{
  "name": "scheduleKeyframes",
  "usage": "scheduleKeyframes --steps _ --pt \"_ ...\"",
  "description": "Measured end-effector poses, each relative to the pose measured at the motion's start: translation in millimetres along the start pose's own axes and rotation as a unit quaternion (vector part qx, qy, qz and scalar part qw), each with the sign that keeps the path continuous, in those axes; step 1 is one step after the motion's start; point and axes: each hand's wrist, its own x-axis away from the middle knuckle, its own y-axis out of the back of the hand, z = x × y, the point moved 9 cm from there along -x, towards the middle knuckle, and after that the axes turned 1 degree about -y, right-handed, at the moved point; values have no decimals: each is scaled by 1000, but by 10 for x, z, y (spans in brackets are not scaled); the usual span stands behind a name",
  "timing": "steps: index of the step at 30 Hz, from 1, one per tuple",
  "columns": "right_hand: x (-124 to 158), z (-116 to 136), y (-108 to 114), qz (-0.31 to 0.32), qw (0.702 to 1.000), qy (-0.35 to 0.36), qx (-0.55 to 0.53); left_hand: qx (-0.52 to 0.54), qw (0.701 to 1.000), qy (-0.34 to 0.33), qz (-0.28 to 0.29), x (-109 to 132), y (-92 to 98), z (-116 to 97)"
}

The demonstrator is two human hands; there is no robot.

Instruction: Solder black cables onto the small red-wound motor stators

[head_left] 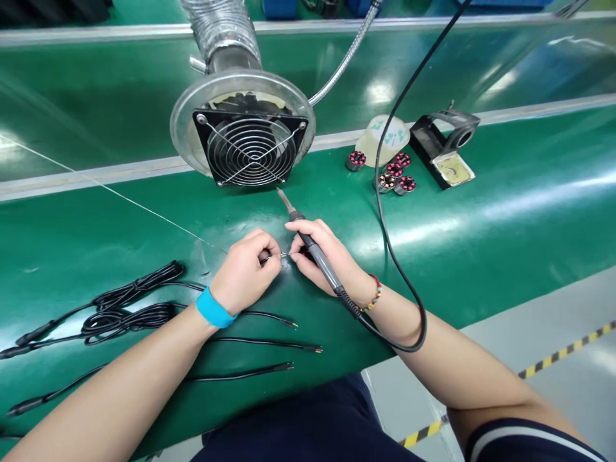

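We're at the green bench (505,212), fume fan (250,151) dead ahead. Three spare cables (269,343) with bare ends look untouched to us. Left hand (245,273) pinches a wire tip (283,255) on the bench; right hand (327,256) is wrapped round the soldering iron (315,253), point lifted clear of it.

Fume fan (250,151) at back; round parts (394,171) beside iron stand (445,149); coiled cables (137,315) left.

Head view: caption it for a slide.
Left hand pinches a wire while the right hand holds a soldering iron before the fan.
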Motion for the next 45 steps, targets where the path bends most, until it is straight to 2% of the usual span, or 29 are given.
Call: scheduleKeyframes --steps 3,8,15,21,25,28,31,35,45 --pt "-5 13 0 -29 999 -2 25 3 1000 -7 -13 -6 30 -20" --pt "-1 68 0 -31 999 23 38 -8 1000 -26 -13 -15 19 -69" --pt "105 -59 257 -64 997 -40 -30 -13 1000 -21 -9 -7 10 -82" --pt "117 44 440 -106 994 -4 -7 -5 1000 8 18 -19 -34 -41" --pt "164 36 535 -156 987 -19 -23 19 999 33 21 -36 -29 5" --pt "210 39 557 -155 985 -30 -68 30 998 40 25 -43 -34 23" --pt "234 136 581 -146 985 -1 -93 26 999 34 27 -36 -39 16" --pt "258 278 640 -169 983 43 -66 10 1000 18 15 -22 -22 -13" --pt "306 245 621 -216 975 40 -21 -4 1000 7 13 -9 -35 -26"
